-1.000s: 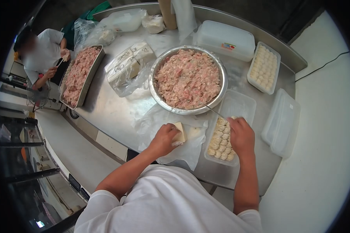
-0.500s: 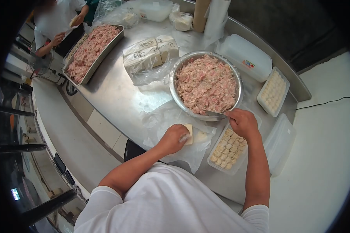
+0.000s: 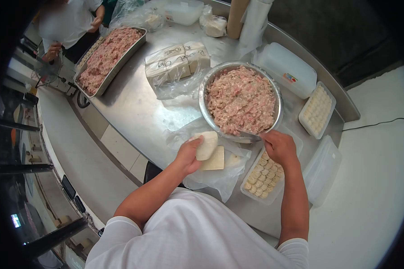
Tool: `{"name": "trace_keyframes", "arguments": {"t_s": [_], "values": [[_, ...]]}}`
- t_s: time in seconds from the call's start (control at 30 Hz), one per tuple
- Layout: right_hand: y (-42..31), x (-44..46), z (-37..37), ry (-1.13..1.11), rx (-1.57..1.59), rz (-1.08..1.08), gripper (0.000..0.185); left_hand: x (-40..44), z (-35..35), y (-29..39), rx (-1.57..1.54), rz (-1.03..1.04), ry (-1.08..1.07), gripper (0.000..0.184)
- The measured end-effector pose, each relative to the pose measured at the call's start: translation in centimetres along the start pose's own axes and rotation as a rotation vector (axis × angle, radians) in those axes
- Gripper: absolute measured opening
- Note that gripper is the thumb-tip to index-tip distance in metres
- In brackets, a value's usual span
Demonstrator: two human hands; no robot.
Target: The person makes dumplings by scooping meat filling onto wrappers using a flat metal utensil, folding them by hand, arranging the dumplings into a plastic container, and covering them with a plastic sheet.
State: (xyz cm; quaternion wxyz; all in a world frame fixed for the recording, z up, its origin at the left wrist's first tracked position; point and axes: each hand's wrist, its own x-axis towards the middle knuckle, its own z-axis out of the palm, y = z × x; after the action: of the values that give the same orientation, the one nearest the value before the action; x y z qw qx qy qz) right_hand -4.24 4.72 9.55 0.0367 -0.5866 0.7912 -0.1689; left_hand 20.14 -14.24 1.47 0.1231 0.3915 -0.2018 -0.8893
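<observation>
My left hand (image 3: 189, 156) pinches a pale dumpling wrapper (image 3: 206, 145) between thumb and fingers, raised over the plastic sheet. Just beneath it lies a small square stack of wrappers (image 3: 214, 162). At the near rim of a steel bowl (image 3: 203, 96), my right hand (image 3: 280, 149) is closed around the end of a flat metal spatula, whose blade goes into the minced meat filling (image 3: 241, 98); its exact shape is mostly hidden. Under my right forearm sits a plastic container of folded dumplings (image 3: 261, 179) in rows.
A wrapped package of wrappers (image 3: 177, 60) lies left of the bowl. A metal tray of minced meat (image 3: 107, 58) stands farther left, by a co-worker (image 3: 72, 24). To the right are a second dumpling container (image 3: 318, 110), a plastic tub (image 3: 287, 67) and a lid (image 3: 321, 170).
My left hand has lifted a wrapper off the stack and turned it up. My right hand stays at the bowl's near rim, and the spatula blade now shows less.
</observation>
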Motion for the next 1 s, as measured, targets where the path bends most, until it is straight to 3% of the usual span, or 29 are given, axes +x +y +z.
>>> {"name": "trace_keyframes", "arguments": {"t_s": [0.13,0.27,0.33,0.37,0.43,0.63,0.8,0.87,1.0], "values": [[-2.9,-3.3,0.5,0.145,0.245,0.1,0.025,-1.1,1.5,0.0,-0.143,-0.177,-0.055,0.036],[-6.8,-5.2,2.8,0.282,0.387,0.19,0.031,-1.1,2.1,-0.1,-0.212,-0.17,-0.168,0.037],[-8.0,-5.5,4.4,0.297,0.386,0.211,0.031,0.8,0.7,-0.4,-0.572,-0.187,-0.735,0.039],[-8.3,-5.5,4.7,0.301,0.388,0.22,0.031,1.0,1.0,-0.1,-0.561,-0.192,-0.74,0.039],[-8.3,-5.6,3.8,0.287,0.383,0.223,0.03,-1.5,5.1,2.2,-0.144,-0.026,-0.159,0.039],[-9.4,-5.8,-0.3,0.298,0.36,0.258,0.026,-2.1,6.6,3.0,0.023,0.228,-0.07,0.038],[-10.0,-4.7,1.9,0.293,0.413,0.254,0.028,-2.6,7.2,2.6,-0.024,0.193,-0.099,0.034],[-9.6,-4.2,3.2,0.386,0.322,0.283,0.029,-2.7,7.0,2.5,-0.024,0.208,-0.095,0.033],[-10.2,-3.5,2.7,0.361,0.225,0.251,0.028,-2.7,5.8,3.4,-0.016,0.23,-0.091,0.028]]}}
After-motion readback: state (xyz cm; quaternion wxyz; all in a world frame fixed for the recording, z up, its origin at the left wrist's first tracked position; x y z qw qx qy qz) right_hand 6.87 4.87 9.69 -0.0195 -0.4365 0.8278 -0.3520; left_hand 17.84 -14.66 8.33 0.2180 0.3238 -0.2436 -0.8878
